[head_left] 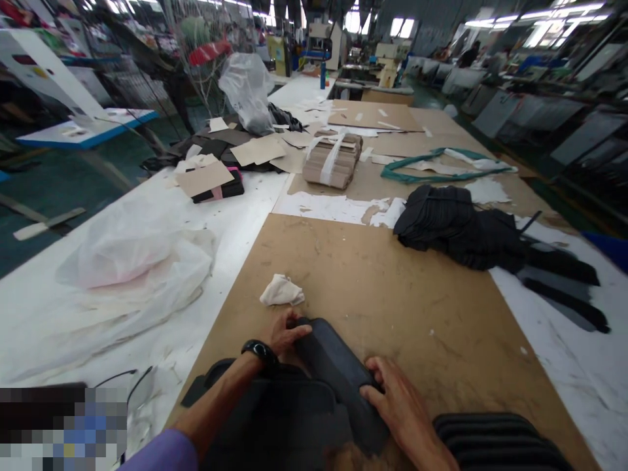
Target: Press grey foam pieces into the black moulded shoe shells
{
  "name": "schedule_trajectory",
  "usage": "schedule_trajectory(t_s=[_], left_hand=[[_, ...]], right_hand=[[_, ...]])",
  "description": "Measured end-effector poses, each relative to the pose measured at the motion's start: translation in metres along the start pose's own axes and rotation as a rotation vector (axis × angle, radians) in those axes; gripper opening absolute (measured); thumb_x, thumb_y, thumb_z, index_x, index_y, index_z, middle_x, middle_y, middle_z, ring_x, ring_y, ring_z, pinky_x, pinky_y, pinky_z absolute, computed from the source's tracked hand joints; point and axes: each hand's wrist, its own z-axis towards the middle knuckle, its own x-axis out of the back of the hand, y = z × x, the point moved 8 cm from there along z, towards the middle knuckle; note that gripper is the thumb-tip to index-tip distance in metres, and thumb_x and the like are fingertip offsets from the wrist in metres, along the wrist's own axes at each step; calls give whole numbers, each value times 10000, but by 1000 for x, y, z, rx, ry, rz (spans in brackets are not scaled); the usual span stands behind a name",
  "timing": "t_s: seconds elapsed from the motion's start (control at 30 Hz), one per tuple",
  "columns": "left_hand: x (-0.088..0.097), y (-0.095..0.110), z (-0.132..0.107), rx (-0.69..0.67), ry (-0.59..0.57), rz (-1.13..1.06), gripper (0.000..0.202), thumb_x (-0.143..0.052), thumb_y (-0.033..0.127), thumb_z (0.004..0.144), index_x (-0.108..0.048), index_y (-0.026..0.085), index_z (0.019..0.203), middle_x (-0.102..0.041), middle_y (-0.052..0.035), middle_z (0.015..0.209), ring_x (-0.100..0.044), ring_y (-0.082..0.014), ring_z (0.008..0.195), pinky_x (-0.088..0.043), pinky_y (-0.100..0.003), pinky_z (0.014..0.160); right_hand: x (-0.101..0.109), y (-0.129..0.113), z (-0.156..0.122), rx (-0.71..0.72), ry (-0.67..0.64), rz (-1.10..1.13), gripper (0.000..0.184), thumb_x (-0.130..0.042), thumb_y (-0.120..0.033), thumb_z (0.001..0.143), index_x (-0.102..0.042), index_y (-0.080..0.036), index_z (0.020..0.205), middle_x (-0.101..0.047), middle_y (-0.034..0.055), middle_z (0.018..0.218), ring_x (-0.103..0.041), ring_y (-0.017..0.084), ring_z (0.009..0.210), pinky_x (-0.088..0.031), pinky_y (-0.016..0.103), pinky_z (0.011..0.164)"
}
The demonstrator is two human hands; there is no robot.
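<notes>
On the brown hardboard counter, a small crumpled white cloth lies at 11 o'clock. The left hand has its fingers curled over the far end of a long black padded strip at 12 o'clock. The right hand is clenched on its edge, so both hands grasp it. Further right, a ribbed black piece lies at 4 o'clock — and a heap of black fabric at 1 o'clock.

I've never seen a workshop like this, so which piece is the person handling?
On the long brown-topped worktable, look at the near end. A flat black strip sits gripped between the left hand and right hand, unlike the crumpled black pile beyond.
</notes>
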Motion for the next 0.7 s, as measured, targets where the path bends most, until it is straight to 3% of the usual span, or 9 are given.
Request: schedule_trajectory(t_s=[0.13, 0.23, 0.33, 0.43, 0.5, 0.57, 0.63, 0.7], left_hand=[[-9, 36, -12, -89, -48, -56, 317, -499, 479, 701, -526, 195, 840, -591, -10, 756, -564, -191, 736, -451, -289, 658], [2, 69, -24, -181, -40, -71, 390, -488, 555, 705, -520, 212, 889, -579, -4, 787, -548, -195, 773, -445, -289, 698], [24, 109, -47, -330, 66, -30, 371, -540, 546, 700, -528, 226, 888, -595, 6, 846, -542, -199, 838, -436, -270, 729], [17, 131, -79, -333, 73, -18, 384, -580, 517, 714, -520, 226, 956, -608, 11, 851, -556, -184, 795, -432, -246, 694], [-15, 135, -103, -297, 29, -37, 350, -569, 495, 747, -519, 223, 961, -609, 14, 820, -559, -167, 751, -429, -229, 659], [-73, 133, -127, -268, -110, -53, 273, -491, 453, 820, -524, 212, 945, -605, 4, 829, -552, -154, 764, -417, -224, 669], [-139, 129, -148, -276, -226, -80, 254, -445, 427, 843, -530, 189, 861, -582, -10, 775, -528, -144, 715, -396, -225, 628], [-196, 122, -161, -281, -265, -61, 209, -459, 379, 817, -517, 179, 825, -544, -9, 699, -482, -133, 629, -360, -230, 563]], right_hand=[[17, -13, -10, 57, 96, 61, 336, -582, -233, 681, -573, -208, 1016, -561, 44, 1023, -501, 190, 992, -374, 273, 866], [34, -27, -15, 138, 133, 231, 508, -581, -296, 740, -477, -183, 1224, -492, 61, 1233, -433, 196, 1148, -310, 288, 979], [54, -36, -25, 176, 81, 368, 390, -516, -331, 818, -517, -211, 1188, -574, 24, 1141, -513, 170, 1062, -366, 265, 905], [89, -31, -50, 232, 81, 382, 261, -501, -323, 841, -582, -250, 1078, -622, -23, 1024, -553, 139, 976, -384, 229, 839], [109, -9, -73, 241, 55, 320, 206, -510, -307, 835, -602, -273, 1016, -629, -50, 972, -561, 120, 944, -390, 212, 821], [117, 34, -97, 221, 18, 206, 208, -509, -304, 831, -605, -286, 1014, -627, -53, 997, -561, 122, 966, -396, 218, 843], [111, 97, -119, 175, -3, 93, 230, -508, -326, 820, -614, -289, 1020, -623, -41, 1043, -566, 136, 991, -416, 228, 857], [98, 167, -133, 174, 49, 0, 276, -510, -400, 804, -628, -285, 1026, -632, -19, 1057, -582, 158, 992, -446, 240, 854]])
